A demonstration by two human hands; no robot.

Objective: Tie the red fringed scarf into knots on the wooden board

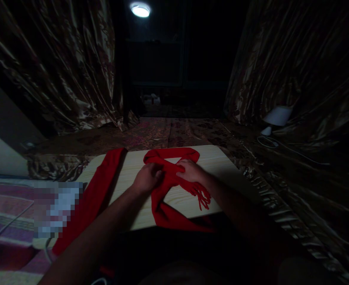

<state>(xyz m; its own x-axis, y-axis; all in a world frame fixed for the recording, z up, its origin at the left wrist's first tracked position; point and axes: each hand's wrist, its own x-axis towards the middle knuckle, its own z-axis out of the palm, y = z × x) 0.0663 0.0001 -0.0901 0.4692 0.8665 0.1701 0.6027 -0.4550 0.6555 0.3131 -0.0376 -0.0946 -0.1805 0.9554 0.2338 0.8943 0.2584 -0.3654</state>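
both forearms (111, 215) angle inward, left hand (146, 179) and right hand (192, 171) fingers clamped on a looped red scarf (160, 200).

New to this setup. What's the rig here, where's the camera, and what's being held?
No machine: these are a person's bare left hand and right hand. The single picture comes from a camera worn on their head, looking forward and down. Both hands hold a red, fringed cloth scarf, looped on a pale wood-grain table. A long red cloth strip lies to the left; whether it joins the scarf isn't visible. Beyond the table, at right, stands a small white-shaded lamp.
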